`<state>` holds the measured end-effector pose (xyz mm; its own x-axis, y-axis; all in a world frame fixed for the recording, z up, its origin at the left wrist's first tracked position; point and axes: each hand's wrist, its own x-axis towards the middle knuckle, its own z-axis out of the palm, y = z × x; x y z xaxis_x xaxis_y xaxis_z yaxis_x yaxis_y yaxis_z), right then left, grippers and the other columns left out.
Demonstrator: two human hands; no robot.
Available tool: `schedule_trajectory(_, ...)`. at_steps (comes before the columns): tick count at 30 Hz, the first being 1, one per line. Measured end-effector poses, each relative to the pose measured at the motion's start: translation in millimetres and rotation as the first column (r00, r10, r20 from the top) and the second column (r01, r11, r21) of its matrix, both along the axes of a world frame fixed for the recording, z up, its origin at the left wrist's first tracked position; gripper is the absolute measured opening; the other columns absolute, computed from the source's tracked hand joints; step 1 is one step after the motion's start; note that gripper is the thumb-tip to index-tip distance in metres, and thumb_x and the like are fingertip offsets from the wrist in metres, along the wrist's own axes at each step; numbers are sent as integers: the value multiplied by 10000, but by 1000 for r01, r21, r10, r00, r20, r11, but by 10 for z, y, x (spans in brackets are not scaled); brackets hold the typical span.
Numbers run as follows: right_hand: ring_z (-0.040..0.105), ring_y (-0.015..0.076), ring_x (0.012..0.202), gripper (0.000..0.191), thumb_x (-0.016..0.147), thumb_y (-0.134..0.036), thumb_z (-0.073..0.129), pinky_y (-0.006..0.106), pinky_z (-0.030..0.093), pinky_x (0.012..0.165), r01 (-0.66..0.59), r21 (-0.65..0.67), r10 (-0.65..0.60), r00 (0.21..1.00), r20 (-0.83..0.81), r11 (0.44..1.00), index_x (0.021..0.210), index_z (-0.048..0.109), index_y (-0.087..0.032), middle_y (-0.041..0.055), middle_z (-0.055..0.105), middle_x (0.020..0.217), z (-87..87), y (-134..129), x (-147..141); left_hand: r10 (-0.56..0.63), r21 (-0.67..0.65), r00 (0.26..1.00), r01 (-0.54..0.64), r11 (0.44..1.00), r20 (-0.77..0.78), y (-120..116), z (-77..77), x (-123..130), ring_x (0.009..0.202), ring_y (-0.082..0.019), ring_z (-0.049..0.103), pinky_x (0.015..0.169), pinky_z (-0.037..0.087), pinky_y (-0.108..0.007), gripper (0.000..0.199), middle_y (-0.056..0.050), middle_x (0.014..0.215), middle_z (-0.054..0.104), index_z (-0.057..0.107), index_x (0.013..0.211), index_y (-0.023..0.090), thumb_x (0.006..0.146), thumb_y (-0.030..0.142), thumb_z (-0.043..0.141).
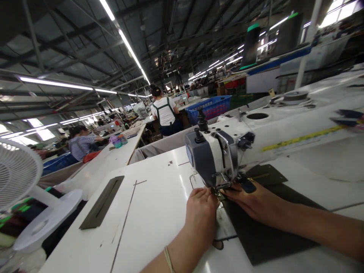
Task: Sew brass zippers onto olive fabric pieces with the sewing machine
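The dark sheet (264,242) lay on the white bench (159,212), its far end by the foot of the sewing machine (210,155). Over it, palm down, stretched the right grip (258,204); its fingertips were partly hidden by the machine, so I couldn't tell whether they pinched anything. The left grip (201,208) was curled beside the foot, and whether it pinched an edge I couldn't tell either. A smaller dark piece (270,173) lay behind the right one, and a slitted dark strip (104,201) well off to the left, near a white fan (17,174). Beyond, a co-worker in a white shirt (165,113) sat near a blue basket (210,106).
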<state>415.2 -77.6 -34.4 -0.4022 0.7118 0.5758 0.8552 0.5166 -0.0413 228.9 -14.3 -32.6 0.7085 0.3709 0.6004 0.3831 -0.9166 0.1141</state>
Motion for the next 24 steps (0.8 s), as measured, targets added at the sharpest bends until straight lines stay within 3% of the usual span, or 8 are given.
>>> schedule_trajectory(10,654,190,833,338,932,-153,316,302,532,731,23,35,-21,998,-66,999,905,650,-198,85,690,933,59,-85,-48,-56,-5,998,56,998,-17,-68,27,-52,835,-194,683,850,543,-355,100,-66,877,708,579,847,169,852,77,540)
schedule_trajectory(15,650,183,840,329,940,-167,313,301,525,741,61,60,-56,996,-76,996,927,639,-205,69,689,923,-2,-65,-72,-39,-42,999,40,998,17,-76,14,-46,836,-195,681,835,533,-361,125,-56,873,710,572,782,168,832,58,545)
schedule_trajectory(18,644,224,841,267,932,-260,395,400,508,821,152,142,-152,988,-8,978,972,643,-169,107,687,926,-93,-28,-42,-20,-72,999,24,997,46,-77,26,-57,827,-198,682,801,529,-364,152,-39,866,714,569,728,179,828,66,546)
schedule_trajectory(21,619,321,953,429,879,-461,497,548,439,900,260,250,-284,957,62,933,1056,635,-95,183,674,997,-205,-82,10,27,-67,998,-24,997,54,-144,39,-93,845,-206,683,770,531,-364,135,-32,899,716,585,753,184,830,80,544)
schedule_trajectory(24,567,345,1091,586,858,-561,476,518,454,877,321,304,-366,925,103,897,1159,593,-73,209,627,1153,-268,-349,0,32,24,999,-32,999,10,-329,7,-141,868,-219,683,758,541,-362,95,-55,920,715,607,864,174,860,129,524)
